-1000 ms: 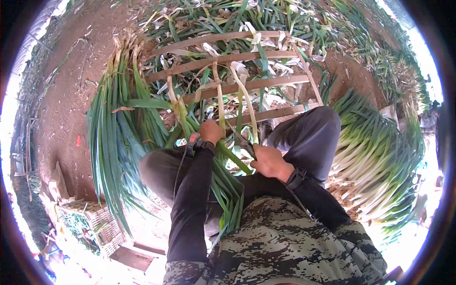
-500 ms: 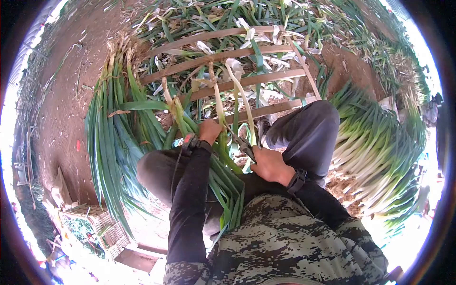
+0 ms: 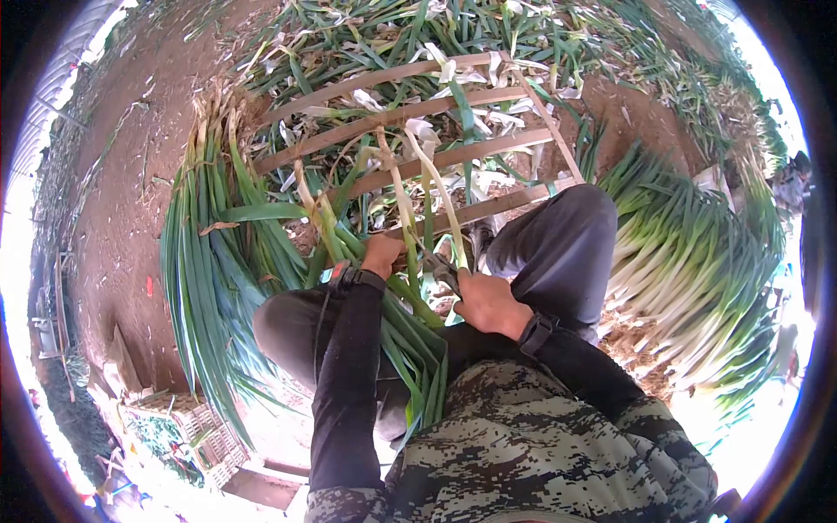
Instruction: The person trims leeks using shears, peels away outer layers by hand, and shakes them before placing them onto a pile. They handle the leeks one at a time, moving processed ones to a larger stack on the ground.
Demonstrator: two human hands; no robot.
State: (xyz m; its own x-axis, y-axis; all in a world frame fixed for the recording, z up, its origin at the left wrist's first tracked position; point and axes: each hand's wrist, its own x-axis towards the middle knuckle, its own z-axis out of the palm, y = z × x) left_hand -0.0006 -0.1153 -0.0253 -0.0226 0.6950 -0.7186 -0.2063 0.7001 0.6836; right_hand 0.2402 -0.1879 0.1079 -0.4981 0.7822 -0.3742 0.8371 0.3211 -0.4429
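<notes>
My left hand (image 3: pixel 384 254) is closed around green onion stalks (image 3: pixel 423 347), whose long leaves trail back across my lap. Pale root ends of several onions (image 3: pixel 403 205) point forward from the grip and lie over wooden slats. In my right hand (image 3: pixel 493 305) is a dark, narrow metal-looking tool (image 3: pixel 443 271); its front end points toward the stalks beside my left hand, and its exact kind is unclear. My fingers hide its rear part. A large bunch of untrimmed green onions (image 3: pixel 205 235) lies to my left, with dry roots at the far end.
A wooden slatted frame (image 3: pixel 436 161) stands in front of my knees. Peeled leaves and scraps (image 3: pixel 375 39) cover the ground beyond it. To the right lies a wide pile of cleaned green onions (image 3: pixel 680 261). A woven crate (image 3: pixel 209 440) sits at the lower left.
The view has shifted slightly. Both hands keep their grips, and the tool stays close to the stalks with only a small shift of my right hand.
</notes>
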